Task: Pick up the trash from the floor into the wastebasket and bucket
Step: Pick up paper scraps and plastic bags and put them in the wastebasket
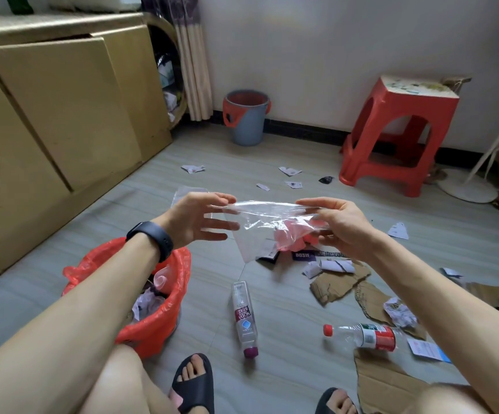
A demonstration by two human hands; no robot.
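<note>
The hands are raised in front of the person with a clear plastic bag [260, 222] stretched between them above the floor [272, 383]; the left hand [200, 219] has its fingers straight and spread, the uppermost fingertips touching the bag's left end; the right hand [340, 222] pinches the bag's right end between thumb and curled fingers. The bag is thin, see-through and wrinkled, its top edge pulled taut and its body sagging to a point below; something pink-red shows through it near the right hand, though whether that lies inside the bag or behind it cannot be told. A dark smartwatch [151, 239] sits on the left wrist. The wastebasket [179, 282], lined with a red plastic bag and partly filled with crumpled paper, stands just below the left forearm; the grey bucket [246, 121] with red handles stands well apart by the far wall. On the floor under the bag lies a dark card [303, 254] reading "BOSIE"; nearer the feet lies a clear bottle [243, 318] with a magenta cap, its label reading "SODA"; to its right lies a red-capped bottle [364, 336] whose red and green label is too small to read; torn cardboard [337, 285] and paper scraps lie around them.
</note>
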